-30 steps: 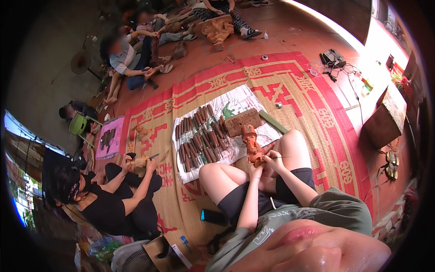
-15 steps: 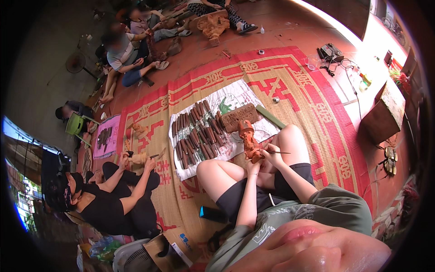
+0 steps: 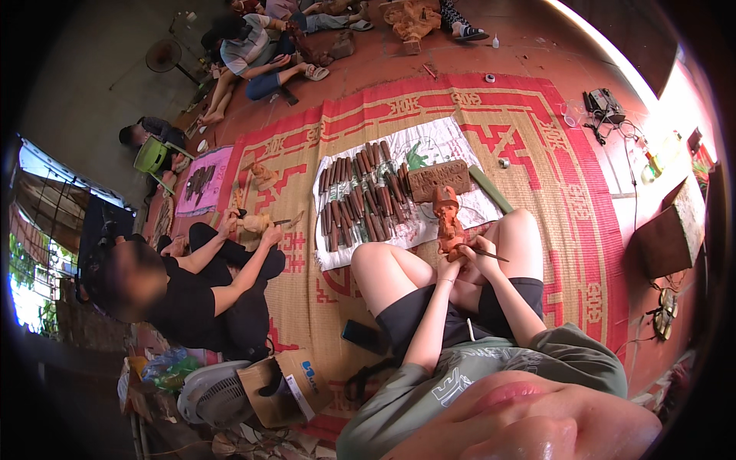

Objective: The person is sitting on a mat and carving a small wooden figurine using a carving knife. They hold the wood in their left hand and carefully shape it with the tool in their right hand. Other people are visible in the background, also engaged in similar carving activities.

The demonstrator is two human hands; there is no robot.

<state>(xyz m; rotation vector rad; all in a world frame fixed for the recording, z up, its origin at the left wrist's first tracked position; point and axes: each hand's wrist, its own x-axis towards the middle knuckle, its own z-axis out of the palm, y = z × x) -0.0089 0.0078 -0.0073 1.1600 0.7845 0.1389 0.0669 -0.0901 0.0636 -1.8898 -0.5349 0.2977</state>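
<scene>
A reddish-brown carved wooden figurine (image 3: 446,208) stands nearly upright between my knees. My left hand (image 3: 449,269) is closed around its lower end. Close against it, my right hand (image 3: 482,259) grips a thin carving chisel (image 3: 491,254) whose dark handle sticks out to the right. The blade end is hidden by my fingers and the base of the figurine. Just beyond the figurine lies a brown carved wooden block (image 3: 429,182) on a white cloth (image 3: 335,259). Rows of wooden-handled carving tools (image 3: 360,195) cover the cloth's left part.
A red and tan mat (image 3: 571,222) spreads beneath me. At my left a co-worker (image 3: 192,287) holds a pale carving (image 3: 257,222). A phone (image 3: 362,335), a cardboard box (image 3: 272,391) and a grey fan (image 3: 218,395) are near-left. A wooden box (image 3: 667,238) stands at right.
The whole view has swung, so the scene sits further right. My hands have come closer together at the figurine's base, and the figurine looks more upright. Both grips stay closed.
</scene>
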